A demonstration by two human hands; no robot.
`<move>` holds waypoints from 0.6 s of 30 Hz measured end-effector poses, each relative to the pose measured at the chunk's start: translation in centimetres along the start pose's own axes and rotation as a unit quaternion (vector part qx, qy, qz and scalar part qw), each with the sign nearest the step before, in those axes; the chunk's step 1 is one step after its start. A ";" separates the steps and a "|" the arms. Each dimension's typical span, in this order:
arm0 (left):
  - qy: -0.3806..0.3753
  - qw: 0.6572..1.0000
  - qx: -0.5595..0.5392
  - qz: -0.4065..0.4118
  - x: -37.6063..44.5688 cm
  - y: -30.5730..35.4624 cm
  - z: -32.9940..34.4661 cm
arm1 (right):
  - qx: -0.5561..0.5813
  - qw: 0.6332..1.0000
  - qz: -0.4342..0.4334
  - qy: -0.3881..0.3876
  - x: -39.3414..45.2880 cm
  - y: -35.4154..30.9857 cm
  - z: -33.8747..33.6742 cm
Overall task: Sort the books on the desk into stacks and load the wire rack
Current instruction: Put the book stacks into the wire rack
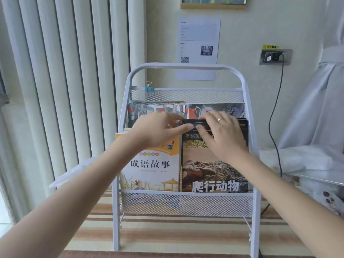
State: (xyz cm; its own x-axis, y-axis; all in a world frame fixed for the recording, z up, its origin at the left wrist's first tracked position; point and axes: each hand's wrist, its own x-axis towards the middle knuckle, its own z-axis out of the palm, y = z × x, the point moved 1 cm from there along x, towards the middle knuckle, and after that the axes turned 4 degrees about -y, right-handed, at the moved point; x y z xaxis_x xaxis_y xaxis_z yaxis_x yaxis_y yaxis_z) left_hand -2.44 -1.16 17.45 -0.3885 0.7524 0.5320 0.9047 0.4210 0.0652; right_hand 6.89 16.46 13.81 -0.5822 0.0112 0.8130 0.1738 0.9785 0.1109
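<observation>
Nearest, 2 bare forearms reach toward the white wire rack [186, 203], whose lower pocket has a fine mesh front and round tube frame. In that pocket stand 2 glossy paperbacks side by side: the idiom-story book [150, 170], pale with an orange band, and the reptile book [214, 164], dark with a crocodile cover. The left hand [158, 129] lies with fingers stretched, index tip touching the reptile book's top edge. The right hand [221, 133], wearing a ring, rests on the same top edge, fingers loosely spread over the cover; whether the thumb pinches behind it I cannot tell. These look thin, light and fairly flexible, with slick covers, so holding near the spine or along the top edge should keep them from bowing. Behind, the upper pocket holds more illustrated books [158, 108], and a blue binder clip [149, 87] grips the top mesh
</observation>
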 end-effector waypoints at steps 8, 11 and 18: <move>0.001 0.976 0.216 0.015 0.6 -1.1 2.8 | -0.075 0.995 0.051 -0.046 0.0 0.6 2.0; 0.011 0.971 0.238 0.011 0.2 -1.1 3.1 | -0.072 0.995 0.051 -0.040 -0.1 0.7 1.9; 0.250 0.945 0.212 -0.014 -4.8 -3.5 5.0 | -0.024 0.984 0.148 0.098 -4.6 1.9 0.7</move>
State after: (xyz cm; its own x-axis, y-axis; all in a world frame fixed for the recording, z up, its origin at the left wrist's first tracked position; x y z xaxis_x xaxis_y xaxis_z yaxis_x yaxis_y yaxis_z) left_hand -4.62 -3.67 10.43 -0.1849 0.4494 0.8740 0.7033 0.6817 -0.2018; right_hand 9.35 18.47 9.84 -0.3377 0.2498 0.9075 0.3533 0.9273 -0.1238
